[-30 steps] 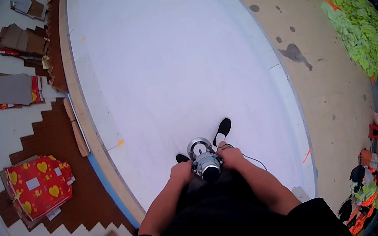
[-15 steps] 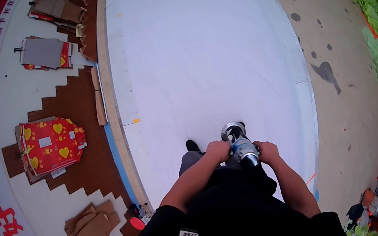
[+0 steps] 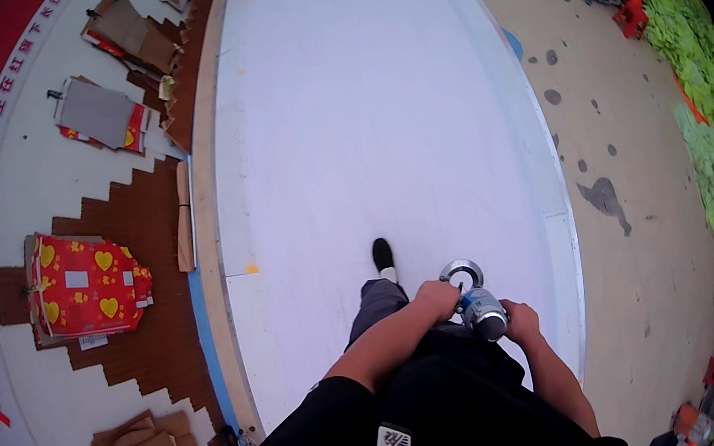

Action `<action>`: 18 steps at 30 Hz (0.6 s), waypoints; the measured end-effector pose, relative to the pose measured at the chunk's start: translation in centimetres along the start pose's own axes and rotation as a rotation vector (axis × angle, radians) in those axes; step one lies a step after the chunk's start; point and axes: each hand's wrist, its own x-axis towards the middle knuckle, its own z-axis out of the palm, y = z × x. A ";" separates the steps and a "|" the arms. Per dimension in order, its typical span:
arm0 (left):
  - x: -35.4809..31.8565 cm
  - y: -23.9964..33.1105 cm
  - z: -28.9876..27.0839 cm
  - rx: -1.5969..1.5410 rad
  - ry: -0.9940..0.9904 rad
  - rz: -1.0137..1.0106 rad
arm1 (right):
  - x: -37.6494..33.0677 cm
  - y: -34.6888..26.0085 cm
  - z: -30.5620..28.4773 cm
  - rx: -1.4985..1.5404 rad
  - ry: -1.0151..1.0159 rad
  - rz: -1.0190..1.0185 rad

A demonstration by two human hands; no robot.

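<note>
Machine (image 3: 482,308) in left hand (image 3: 437,301); right hand (image 3: 520,320) gripping too

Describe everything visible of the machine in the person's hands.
The machine has a silvery, metallic-looking body with a blue patch, a bright ring at its far end and a dark, rounded cap at the near end. It is held before the person's waist, ring pointing away and slightly left, over the white surface. The left hand grips it near the ring, the right hand beside the cap.
</note>
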 end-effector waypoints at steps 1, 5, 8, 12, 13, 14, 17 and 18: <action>0.6 -0.1 0.2 -0.001 0.008 -0.008 | 0.1 0.0 -0.2 0.020 0.012 0.007; 0.4 0.5 -1.9 0.029 0.080 0.016 | 0.0 -0.2 -1.2 0.058 0.044 0.023; 1.3 0.2 -2.4 0.065 0.009 0.017 | 0.6 0.3 -1.2 0.040 0.064 0.016; 2.7 0.2 -2.4 0.026 0.040 0.055 | 1.1 1.1 -1.9 0.021 0.066 0.022; 3.2 0.3 -2.5 0.015 0.037 0.023 | 1.2 1.2 -2.3 0.025 0.088 0.014; 3.7 0.3 -2.4 0.013 0.049 0.029 | 1.3 1.0 -2.7 0.022 0.084 0.013; 4.6 -0.2 -2.5 -0.006 0.070 0.044 | 1.9 0.9 -3.4 0.019 0.079 0.013; 4.7 -0.3 -2.9 -0.019 0.068 0.049 | 2.2 1.3 -3.2 0.022 0.084 0.015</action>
